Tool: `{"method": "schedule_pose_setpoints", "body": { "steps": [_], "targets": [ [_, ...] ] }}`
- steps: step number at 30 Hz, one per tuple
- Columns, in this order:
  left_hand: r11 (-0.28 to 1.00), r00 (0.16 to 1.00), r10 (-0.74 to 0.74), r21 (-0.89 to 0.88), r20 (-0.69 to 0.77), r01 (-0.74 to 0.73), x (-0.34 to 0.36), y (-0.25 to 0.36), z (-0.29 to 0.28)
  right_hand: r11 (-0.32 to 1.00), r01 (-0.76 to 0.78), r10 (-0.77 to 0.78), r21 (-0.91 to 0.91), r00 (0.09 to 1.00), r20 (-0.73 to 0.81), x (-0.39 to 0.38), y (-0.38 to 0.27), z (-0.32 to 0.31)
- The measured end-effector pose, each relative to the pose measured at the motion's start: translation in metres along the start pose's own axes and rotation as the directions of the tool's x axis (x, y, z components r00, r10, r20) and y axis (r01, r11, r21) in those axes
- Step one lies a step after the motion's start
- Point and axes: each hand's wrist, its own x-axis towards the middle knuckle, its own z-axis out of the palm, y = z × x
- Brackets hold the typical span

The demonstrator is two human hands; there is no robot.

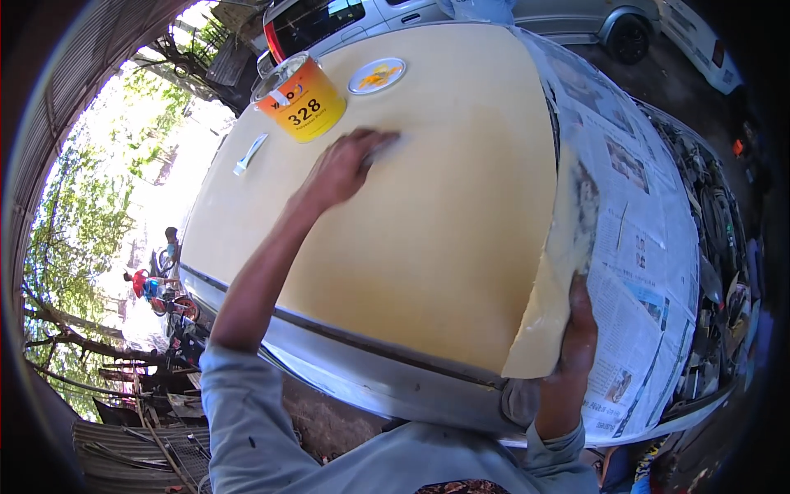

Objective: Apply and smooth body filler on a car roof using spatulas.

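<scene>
My left hand (341, 169) reaches out over the cream-coloured car roof (411, 255). Its fingers are closed on a small greyish putty spreader (383, 148), blurred by motion and close against the roof. On the right, my right hand (578, 333) grips the edge of a long flat putty board (547, 305). Cream putty coats this board, and dark smears mark its upper end. Beyond my left hand stands a yellow and orange putty tin (317, 111). Beside it lies a round lid (377, 76) with orange-yellow paste on it. A small white tube (250, 155) rests left of the tin.
Newspaper sheets (638, 239) cover the windscreen area to the right, beside an exposed engine bay (712, 272). A silver vehicle (395, 20) is parked beyond the roof. At far left, people and motorbikes (177, 305) are near trees.
</scene>
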Motion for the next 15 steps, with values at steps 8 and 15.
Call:
{"method": "schedule_pose_setpoints", "body": {
  "steps": [8,15],
  "targets": [
    [0.998,0.988,-0.039,0.061,0.151,0.03,0.141,-0.05,0.064,0.996,0.008,-0.028,-0.093,0.977,-0.212,0.006,-0.001,-0.006],
    [0.992,0.933,0.128,-0.039,0.336,-0.122,0.086,-0.007,0.028,0.992,0.017,-0.042,-0.127,0.98,-0.197,0.005,-0.001,-0.002]
  ]
}}
